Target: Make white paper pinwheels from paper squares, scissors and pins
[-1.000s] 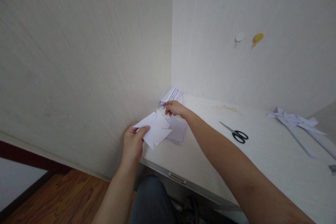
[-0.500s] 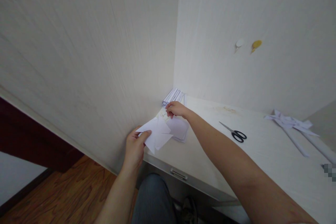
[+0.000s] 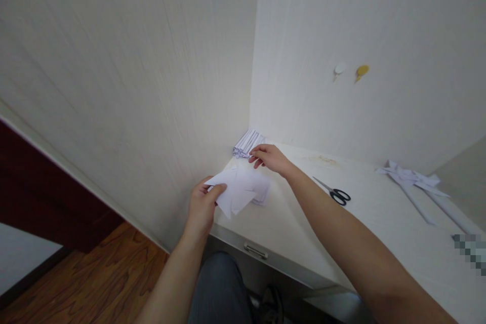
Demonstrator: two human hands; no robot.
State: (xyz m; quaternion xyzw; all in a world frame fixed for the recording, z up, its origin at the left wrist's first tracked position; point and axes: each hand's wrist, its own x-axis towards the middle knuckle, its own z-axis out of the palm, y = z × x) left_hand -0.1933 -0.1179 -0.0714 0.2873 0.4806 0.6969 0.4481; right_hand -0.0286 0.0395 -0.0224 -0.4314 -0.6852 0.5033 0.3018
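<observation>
My left hand point(image 3: 203, 205) pinches white cut paper pieces point(image 3: 235, 190) with pointed corners, the thumb on top and the fingers beneath. Partly hidden behind them, a stack of white paper sheets point(image 3: 261, 195) lies on the white desk point(image 3: 292, 233). Above the desk, my right hand point(image 3: 268, 156) hovers with its fingers loosely bent and apart, and nothing shows between them. Just left of that hand, in the corner, rests a bundle of thin rolled paper sticks point(image 3: 246, 143).
Scissors with black handles point(image 3: 339, 196) lie to the right, partly behind my right forearm. Farther right are paper shapes point(image 3: 412, 174) on long rolled tubes point(image 3: 413, 202). A white hook point(image 3: 339, 68) and a yellow hook point(image 3: 362, 70) are on the wall. A drawer handle point(image 3: 255, 251) sits below the desk edge.
My right hand has moved right, away from the paper pieces and the bundle, leaving more of the bundle in sight. My left hand has shifted slightly right with the paper pieces.
</observation>
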